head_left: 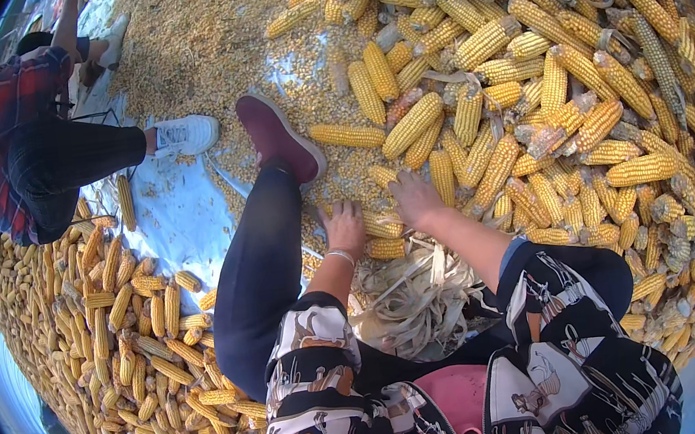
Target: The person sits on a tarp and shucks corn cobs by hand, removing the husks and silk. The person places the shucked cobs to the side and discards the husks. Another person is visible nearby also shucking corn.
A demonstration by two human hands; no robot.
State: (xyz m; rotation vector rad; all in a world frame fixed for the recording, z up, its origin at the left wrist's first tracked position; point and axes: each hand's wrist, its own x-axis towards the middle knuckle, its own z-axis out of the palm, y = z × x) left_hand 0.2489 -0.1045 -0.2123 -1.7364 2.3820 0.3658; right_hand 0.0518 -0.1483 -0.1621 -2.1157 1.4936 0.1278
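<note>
My left hand (pixel 343 230), a pale band on its wrist, reaches down onto loose kernels. Its fingers are stretched and slightly apart. Beside it, between my two hands, lies a yellow ear of corn (pixel 383 226). My right hand (pixel 416 200) is a little farther right, at the edge of the big corn pile (pixel 491 110). Its fingers bend over the end of a short yellow ear (pixel 382 175), and its palm side is hidden. Dry husks (pixel 424 299) lie just below my hands, between my legs.
My left leg, with a maroon shoe (pixel 280 141), stretches forward over scattered kernels (pixel 185 49). Another person in dark trousers (pixel 80 155) sits at the left, a white shoe (pixel 186 136) near mine. A second corn pile (pixel 155 356) fills the lower left beside a pale sheet (pixel 176 213).
</note>
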